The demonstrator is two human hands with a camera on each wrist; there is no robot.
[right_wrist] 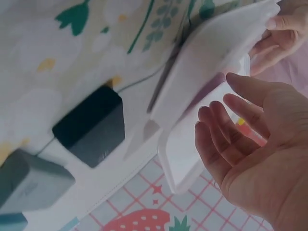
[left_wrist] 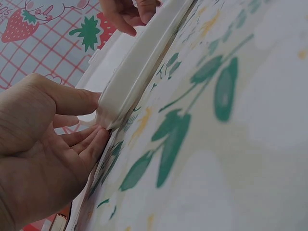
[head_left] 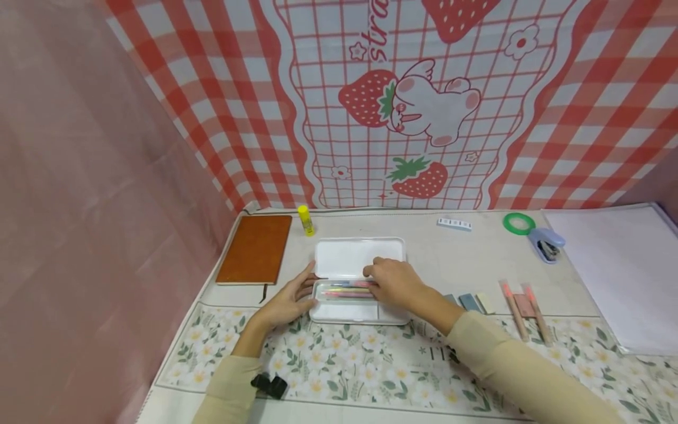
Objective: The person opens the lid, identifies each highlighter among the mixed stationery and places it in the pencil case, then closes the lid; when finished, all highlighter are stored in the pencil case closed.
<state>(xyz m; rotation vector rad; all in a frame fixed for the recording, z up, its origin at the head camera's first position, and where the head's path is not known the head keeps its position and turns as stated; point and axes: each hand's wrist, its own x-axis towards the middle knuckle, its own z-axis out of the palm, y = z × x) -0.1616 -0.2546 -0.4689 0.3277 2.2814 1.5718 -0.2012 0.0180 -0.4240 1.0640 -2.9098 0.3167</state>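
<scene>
A white pencil case [head_left: 344, 312] lies with its lid [head_left: 346, 257] folded back on the far side. Several colored pens [head_left: 346, 292] lie side by side in its far part; a divider stands toward the right end. My left hand [head_left: 288, 301] pinches the case's left end, thumb on the upper edge and fingers low against the side, as the left wrist view shows. Over the right part of the case is my right hand [head_left: 398, 284], hiding the pens' right ends. In the right wrist view its fingers [right_wrist: 211, 139] are loosely bent, with nothing seen between them.
A brown notebook [head_left: 254, 250] and a yellow glue stick [head_left: 306, 221] lie at left. To the right are erasers [head_left: 469, 302], two pinkish pens [head_left: 514, 312] beside a pink block [head_left: 524, 305], a stapler [head_left: 545, 243], green tape [head_left: 507, 224] and a large white sheet [head_left: 620, 277].
</scene>
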